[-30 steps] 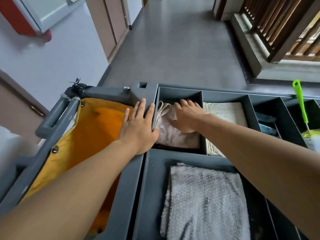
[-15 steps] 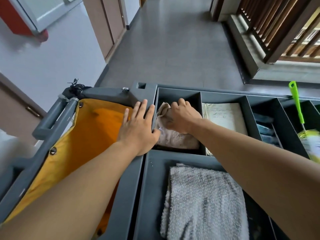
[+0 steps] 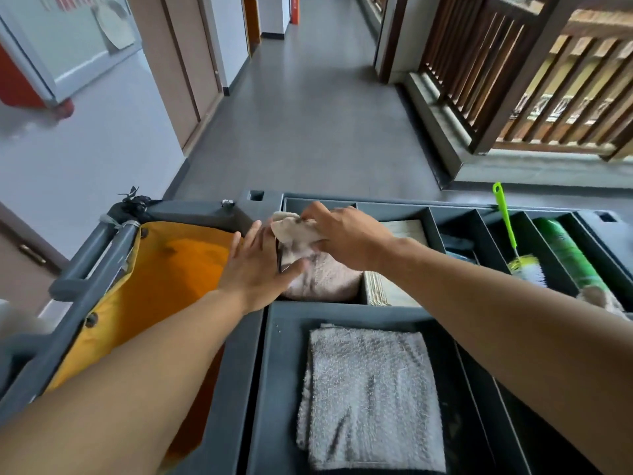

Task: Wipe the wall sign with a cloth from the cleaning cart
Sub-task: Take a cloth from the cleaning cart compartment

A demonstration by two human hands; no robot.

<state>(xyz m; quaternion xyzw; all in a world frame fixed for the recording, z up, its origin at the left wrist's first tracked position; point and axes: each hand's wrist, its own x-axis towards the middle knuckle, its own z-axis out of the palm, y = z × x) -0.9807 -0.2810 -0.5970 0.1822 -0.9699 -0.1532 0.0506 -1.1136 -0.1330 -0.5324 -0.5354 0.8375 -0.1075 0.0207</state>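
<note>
The right hand [image 3: 342, 234] grips the top of a pinkish cloth [image 3: 318, 272], pulling its upper end up out of a rear compartment of the cleaning cart [image 3: 239, 354]; the cloth's long axis runs up and away. The left hand [image 3: 260, 269], fingers straight, rests flat just left of the cloth on the compartment edge.

1. Hands: two, a left hand [image 3: 262, 269] and a right hand [image 3: 342, 234].
2. Cleaning cart [image 3: 239, 371]: one, grey.
3. Cloths: two, a pinkish cloth [image 3: 322, 275] and a grey towel [image 3: 373, 395].
4. Orange bag [image 3: 164, 269]: one.
5. Green-handled brush [image 3: 513, 245]: one.
6. Green can [image 3: 568, 255]: one.
7. Stack of paper sheets [image 3: 376, 289]: one.
</note>
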